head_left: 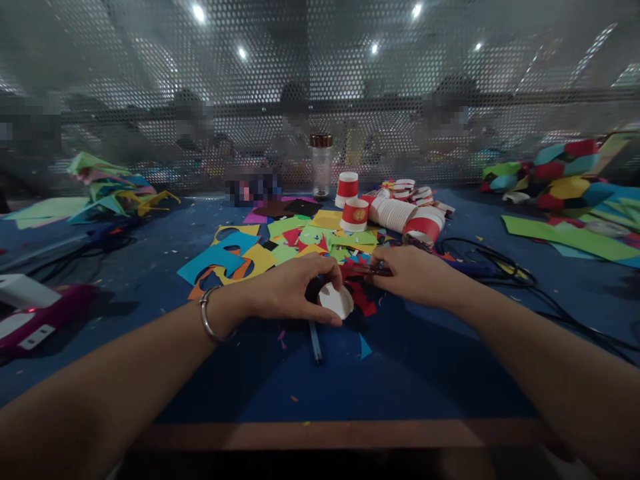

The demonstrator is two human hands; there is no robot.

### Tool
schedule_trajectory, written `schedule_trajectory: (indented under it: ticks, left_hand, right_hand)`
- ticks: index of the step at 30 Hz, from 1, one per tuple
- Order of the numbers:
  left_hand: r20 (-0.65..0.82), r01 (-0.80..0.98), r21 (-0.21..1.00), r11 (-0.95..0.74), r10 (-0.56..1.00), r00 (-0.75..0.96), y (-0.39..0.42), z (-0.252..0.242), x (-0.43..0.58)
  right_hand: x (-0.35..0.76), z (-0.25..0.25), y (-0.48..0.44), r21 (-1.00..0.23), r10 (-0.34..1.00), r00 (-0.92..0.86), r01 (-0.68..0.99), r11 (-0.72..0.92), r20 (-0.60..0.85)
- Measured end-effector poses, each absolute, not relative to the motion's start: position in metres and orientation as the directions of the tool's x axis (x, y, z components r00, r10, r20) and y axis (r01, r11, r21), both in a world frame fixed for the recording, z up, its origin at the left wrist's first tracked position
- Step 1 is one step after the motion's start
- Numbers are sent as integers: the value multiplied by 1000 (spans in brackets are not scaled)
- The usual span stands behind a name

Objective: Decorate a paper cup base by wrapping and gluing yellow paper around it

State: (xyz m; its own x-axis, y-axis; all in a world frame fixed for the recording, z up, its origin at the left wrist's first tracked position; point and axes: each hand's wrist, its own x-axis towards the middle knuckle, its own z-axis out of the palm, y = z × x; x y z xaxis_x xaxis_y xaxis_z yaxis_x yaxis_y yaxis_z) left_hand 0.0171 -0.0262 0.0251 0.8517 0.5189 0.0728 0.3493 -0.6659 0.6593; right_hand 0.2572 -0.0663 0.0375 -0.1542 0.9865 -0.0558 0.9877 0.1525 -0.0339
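Note:
Between the thumb and fingers of my left hand is a small white round paper piece, like the bottom of a cut paper cup. My right hand has its fingers closed on dark scissors, partly hidden by the hand and lying over red paper scraps. A thin clear pen-like stick rests on the table below my left hand. Just ahead of both hands lies a heap of coloured paper scraps. A blue sheet with round holes is at its left.
Red and white paper cups stand and lie behind the scraps, near a lidded glass bottle. Black cables coil at the right. A purple power strip sits at the left. Paper crafts are piled at the far right.

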Motion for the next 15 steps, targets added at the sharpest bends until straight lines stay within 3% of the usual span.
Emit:
schedule_trajectory:
  ticks: [8, 15]
  left_hand:
    - [123, 336, 507, -793, 453, 883, -27, 22, 18]
    - [160, 299, 496, -815, 425, 891, -26, 21, 20]
  right_hand:
    - [253, 40, -75, 67, 992, -101, 992, 106, -69]
    - [250, 41, -80, 98, 993, -85, 991, 93, -83]
